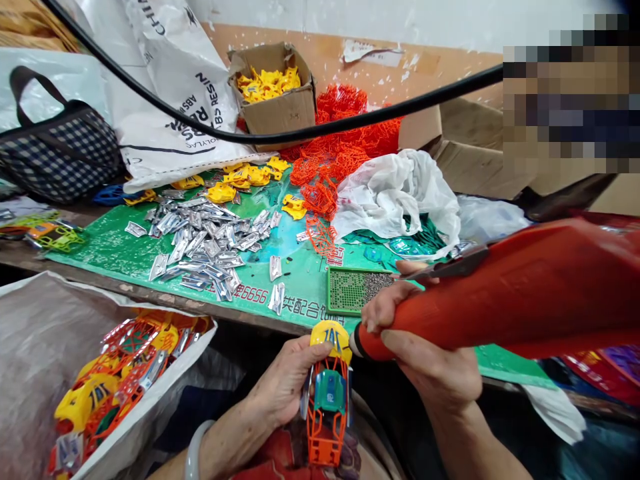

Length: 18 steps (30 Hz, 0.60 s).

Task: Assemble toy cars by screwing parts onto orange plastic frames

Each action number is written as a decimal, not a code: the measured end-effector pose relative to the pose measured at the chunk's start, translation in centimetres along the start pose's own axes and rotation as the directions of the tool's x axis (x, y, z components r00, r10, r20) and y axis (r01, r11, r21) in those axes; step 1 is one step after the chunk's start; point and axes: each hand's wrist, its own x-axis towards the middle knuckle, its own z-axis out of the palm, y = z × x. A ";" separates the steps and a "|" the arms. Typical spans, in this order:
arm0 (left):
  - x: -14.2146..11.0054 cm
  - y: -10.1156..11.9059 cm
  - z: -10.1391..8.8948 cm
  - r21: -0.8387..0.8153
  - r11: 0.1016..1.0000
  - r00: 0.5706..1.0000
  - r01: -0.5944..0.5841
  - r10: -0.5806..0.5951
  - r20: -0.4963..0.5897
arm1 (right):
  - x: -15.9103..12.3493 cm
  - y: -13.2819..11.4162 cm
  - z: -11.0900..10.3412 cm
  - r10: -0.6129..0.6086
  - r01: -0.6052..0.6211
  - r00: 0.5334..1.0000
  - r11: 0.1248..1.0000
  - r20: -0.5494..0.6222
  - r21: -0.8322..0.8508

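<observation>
My left hand [283,387] grips a small toy car [327,393] with an orange frame, a teal middle and a yellow front piece, held upright over my lap. My right hand [425,353] is wrapped around the nose of a big red electric screwdriver [510,293], whose tip touches the yellow top of the toy. A green screw tray [350,293] with small dark screws lies just behind the hands on the green mat [115,247].
A pile of silver metal parts [205,240] covers the mat's left half. Yellow parts fill a cardboard box [280,107]; orange frames [345,133] heap behind. A white bag [50,347] at lower left holds assembled toys [125,373]. A black cable [280,137] hangs across. A checked handbag [55,150] sits far left.
</observation>
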 end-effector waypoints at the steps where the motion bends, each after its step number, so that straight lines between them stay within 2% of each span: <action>1: -0.1 0.0 0.1 0.004 1.000 1.000 0.000 0.000 -0.005 | 0.0 0.0 0.0 -0.007 0.007 1.000 1.000 0.000 0.000; 10: -0.1 0.0 0.5 -0.009 1.000 0.999 0.025 -0.025 -0.022 | -0.3 0.2 -0.2 0.001 0.000 1.000 0.999 0.025 -0.053; 15: -0.1 0.2 0.5 -0.020 0.999 0.999 0.028 -0.029 -0.038 | -0.3 0.1 0.6 -0.017 0.019 0.999 0.999 0.046 -0.044; 18: -0.2 0.5 0.4 0.000 1.000 0.999 0.019 -0.019 -0.031 | -0.1 -0.3 0.9 -0.026 0.026 1.000 0.998 0.018 -0.048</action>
